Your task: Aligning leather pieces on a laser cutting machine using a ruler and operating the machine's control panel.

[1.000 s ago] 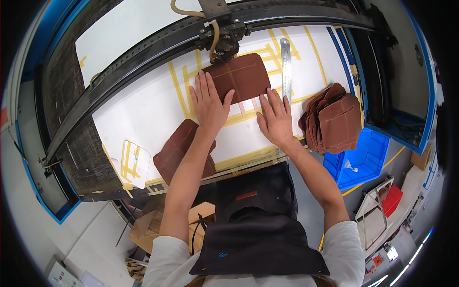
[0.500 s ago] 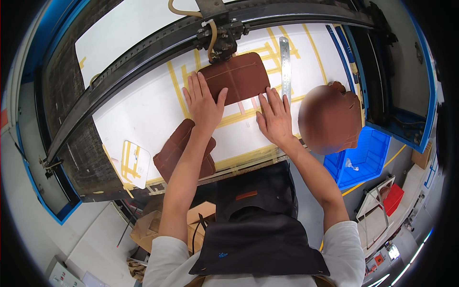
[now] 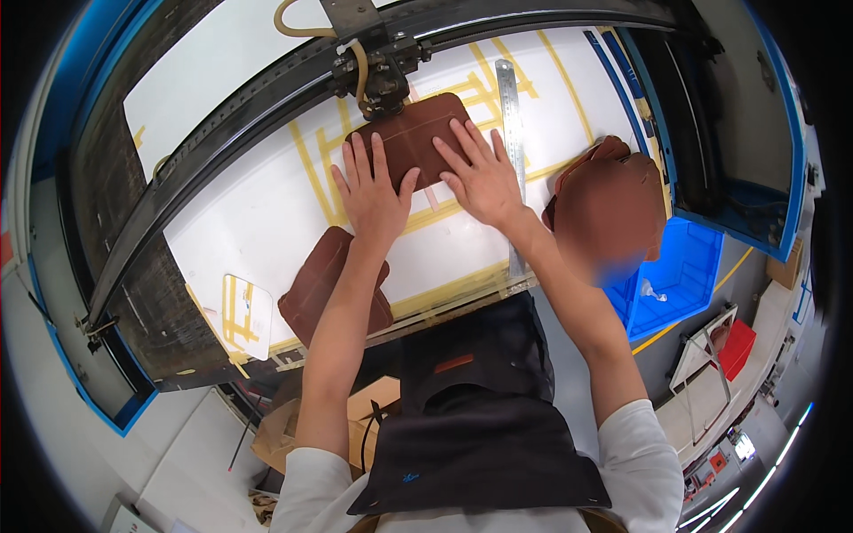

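A brown stitched leather panel (image 3: 410, 135) with rounded corners lies on the white taped board, just under the machine head. My left hand (image 3: 375, 197) rests flat at its left side, fingers spread and their tips on the leather. My right hand (image 3: 485, 185) is also open, with spread fingers lying on the panel's right part. To the right of the panel a steel ruler (image 3: 509, 98) runs lengthwise, partly covered by my right hand and forearm. Beside my left forearm sit more brown leather pieces (image 3: 320, 271), partly hidden by that arm.
The dark gantry beam (image 3: 209, 133) with its machine head (image 3: 382, 78) and hose crosses above the white board (image 3: 213, 226). A pile of brown leather pieces (image 3: 622, 209), partly blurred, lies at the right. Below it stands a blue crate (image 3: 680, 280). A small taped template (image 3: 258, 320) lies front left.
My right hand has moved up and left from the panel's lower right corner onto the leather. My left hand stays at the panel's left side. The whole view has shifted slightly.
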`<state>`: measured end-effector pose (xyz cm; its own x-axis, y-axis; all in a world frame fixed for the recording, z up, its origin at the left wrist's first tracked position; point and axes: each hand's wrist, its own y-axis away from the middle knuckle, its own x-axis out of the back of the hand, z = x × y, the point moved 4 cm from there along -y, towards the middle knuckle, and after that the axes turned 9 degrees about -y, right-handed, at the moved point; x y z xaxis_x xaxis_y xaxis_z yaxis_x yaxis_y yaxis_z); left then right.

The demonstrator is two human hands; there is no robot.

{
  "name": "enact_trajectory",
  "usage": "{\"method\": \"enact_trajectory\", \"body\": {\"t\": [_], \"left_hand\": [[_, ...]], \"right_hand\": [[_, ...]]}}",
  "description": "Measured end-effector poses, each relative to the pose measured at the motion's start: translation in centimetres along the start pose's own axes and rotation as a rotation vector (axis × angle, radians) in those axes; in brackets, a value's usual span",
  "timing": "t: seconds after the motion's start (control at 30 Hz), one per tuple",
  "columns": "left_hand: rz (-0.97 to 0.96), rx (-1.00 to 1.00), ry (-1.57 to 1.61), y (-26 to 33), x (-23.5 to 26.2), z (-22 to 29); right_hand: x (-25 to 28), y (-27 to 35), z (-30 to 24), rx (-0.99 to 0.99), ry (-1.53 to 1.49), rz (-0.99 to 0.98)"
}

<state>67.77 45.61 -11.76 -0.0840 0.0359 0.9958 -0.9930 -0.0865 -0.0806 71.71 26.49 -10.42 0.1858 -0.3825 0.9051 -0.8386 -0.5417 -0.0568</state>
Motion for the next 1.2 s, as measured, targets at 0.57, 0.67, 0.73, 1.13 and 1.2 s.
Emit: {"method": "enact_trajectory", "body": {"t": [0.57,0.67,0.73,1.13,1.2], "left_hand": [[0.056,-0.179,0.115,0.0,0.4,2.7],[0.058,-0.176,0.122,-0.1,0.5,2.9],[0.05,-0.171,0.129,-0.1,0.4,3.0],[0.108,-0.216,0.253,2.9,1.1,0.8],[0.131,-0.287,0.211,3.3,1.2,1.1]], "right_hand": [[-0.5,-4.8,0.5,0.083,0.007,0.09],[-0.3,-5.1,0.3,0.107,-0.011,0.132],[0.1,-4.8,0.2,0.122,-0.013,0.128],[4.1,12.2,-0.6,-0.66,-0.306,0.117],[3.9,12.0,-0.3,-0.707,-0.322,0.18]]}}
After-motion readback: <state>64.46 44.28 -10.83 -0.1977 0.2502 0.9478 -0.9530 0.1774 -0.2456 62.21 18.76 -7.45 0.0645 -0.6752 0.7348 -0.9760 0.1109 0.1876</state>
